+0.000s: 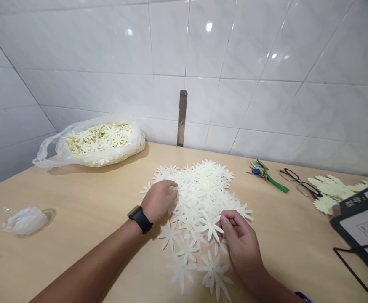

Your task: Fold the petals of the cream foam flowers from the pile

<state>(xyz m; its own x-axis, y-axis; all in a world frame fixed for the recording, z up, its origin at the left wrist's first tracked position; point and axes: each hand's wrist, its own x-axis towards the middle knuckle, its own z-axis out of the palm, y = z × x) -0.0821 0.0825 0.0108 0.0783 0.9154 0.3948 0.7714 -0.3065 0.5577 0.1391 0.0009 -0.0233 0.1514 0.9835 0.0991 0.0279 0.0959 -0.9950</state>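
Observation:
A loose heap of pale, flat flower-shaped cut-outs point(203, 189) lies on the wooden table point(92, 202) in front of me. My left hand point(158, 200), with a black watch on the wrist, rests curled on the heap's left edge, fingers bent down onto the flowers. My right hand point(239, 235) is at the heap's near right side, thumb and fingers pinched on one white flower point(211, 225). A few single flowers point(214, 273) lie spread out nearer to me.
A clear plastic bag full of the same flowers point(98, 141) sits at the back left by the tiled wall. A crumpled small plastic bag point(26, 221) lies at left. Keys with a green strap point(268, 174), glasses point(300, 183), more flowers point(332, 191) and a dark clipboard point(364, 219) are at right.

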